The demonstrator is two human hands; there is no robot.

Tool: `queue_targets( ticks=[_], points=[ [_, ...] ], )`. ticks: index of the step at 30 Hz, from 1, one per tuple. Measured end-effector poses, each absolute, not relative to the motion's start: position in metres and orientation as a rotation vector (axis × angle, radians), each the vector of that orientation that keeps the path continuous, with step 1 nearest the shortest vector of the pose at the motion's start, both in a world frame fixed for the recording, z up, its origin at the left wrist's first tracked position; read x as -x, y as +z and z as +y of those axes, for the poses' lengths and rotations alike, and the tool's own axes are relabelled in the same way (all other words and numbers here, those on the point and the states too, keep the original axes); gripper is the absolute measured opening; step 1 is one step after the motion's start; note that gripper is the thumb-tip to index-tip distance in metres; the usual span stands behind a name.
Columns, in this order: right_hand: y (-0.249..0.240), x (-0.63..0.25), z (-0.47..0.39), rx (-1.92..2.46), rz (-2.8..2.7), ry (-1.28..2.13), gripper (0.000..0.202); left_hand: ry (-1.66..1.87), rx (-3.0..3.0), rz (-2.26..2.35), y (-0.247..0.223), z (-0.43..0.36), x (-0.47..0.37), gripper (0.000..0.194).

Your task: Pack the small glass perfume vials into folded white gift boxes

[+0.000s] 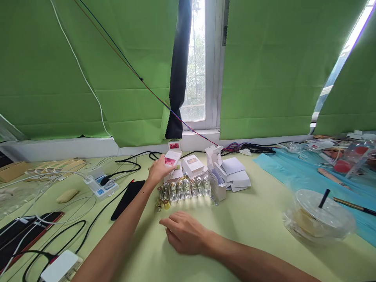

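Observation:
My left hand point(160, 169) reaches over the table, closed round a small white box point(173, 157) with a pink picture on it. Just below it stands a row of clear glass bottles point(188, 188). My right hand point(186, 233) rests in front of the bottles, back upward. Its index finger points left, apart from the thumb, and the other fingers curl loosely; nothing shows in it. Beside the left hand lies another white box point(193, 166) with a picture. A gold cap point(166, 204) sits at the row's left end.
White folded cartons point(233, 172) are heaped right of the bottles. A power strip point(101, 186), tangled cables and a black flat object point(127, 199) lie to the left. On the right are a plastic-wrapped spool point(319, 215) and blue sheeting point(293, 168). Green cloth point(264, 70) covers the windows.

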State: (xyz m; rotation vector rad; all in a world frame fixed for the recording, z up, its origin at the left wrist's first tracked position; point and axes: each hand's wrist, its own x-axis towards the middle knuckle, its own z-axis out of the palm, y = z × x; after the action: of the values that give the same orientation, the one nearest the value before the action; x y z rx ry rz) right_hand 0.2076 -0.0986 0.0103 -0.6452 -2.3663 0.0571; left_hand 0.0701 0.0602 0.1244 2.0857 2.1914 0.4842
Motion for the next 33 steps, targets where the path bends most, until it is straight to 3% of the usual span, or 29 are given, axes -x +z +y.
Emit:
queue_targets(
  ticks=[3, 8, 11, 16, 26, 33],
  points=[
    [0.009, -0.207, -0.098, 0.635, -2.337, 0.057, 0.02, 0.686, -2.214, 2.155, 0.134, 0.043, -0.077, 0.063],
    [0.008, -0.207, -0.097, 0.617, -2.15, 0.114, 0.022, 1.651, -2.52, 1.732, 0.124, 0.007, -0.095, 0.075],
    [0.007, -0.207, -0.096, 0.632, -2.025, 0.19, 0.021, 2.023, -2.662, 1.34, 0.108, -0.012, -0.102, 0.083],
    [0.005, -0.206, -0.094, 0.631, -1.836, 0.2, 0.019, 2.001, -2.732, 0.948, 0.081, -0.037, -0.103, 0.087],
    [-0.013, -0.21, -0.105, 0.595, -2.073, -0.027, 0.021, 1.952, -2.459, 0.868, 0.045, -0.068, -0.094, 0.072],
    [0.0, -0.224, -0.118, 0.573, -2.036, 0.186, 0.02, 1.798, -2.317, 0.897, 0.035, -0.072, -0.095, 0.072]
  ],
)
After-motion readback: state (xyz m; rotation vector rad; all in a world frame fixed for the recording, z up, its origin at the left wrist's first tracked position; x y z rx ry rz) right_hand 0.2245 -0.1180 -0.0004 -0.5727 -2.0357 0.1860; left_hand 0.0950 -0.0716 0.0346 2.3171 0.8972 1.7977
